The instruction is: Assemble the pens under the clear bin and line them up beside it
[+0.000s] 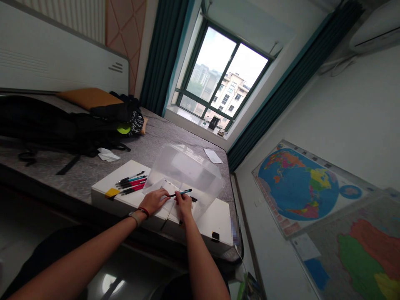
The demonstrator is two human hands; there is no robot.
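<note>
A blue-and-black pen is held over the front of a clear plastic box. My right hand pinches it near the middle. The fingertips of my left hand close on its dark left end. Just past my right hand lies a dark pen or cap-like piece, partly hidden. To the left of my left hand, several pens in black, blue and red lie side by side on a white box-like surface. Inside the clear box is a smaller translucent case, partly covered by my hands.
The white surface sits on a grey mattress with yellow and black tape at its front edge. Black bags and clothes and a crumpled tissue lie to the left. A white paper lies behind the box.
</note>
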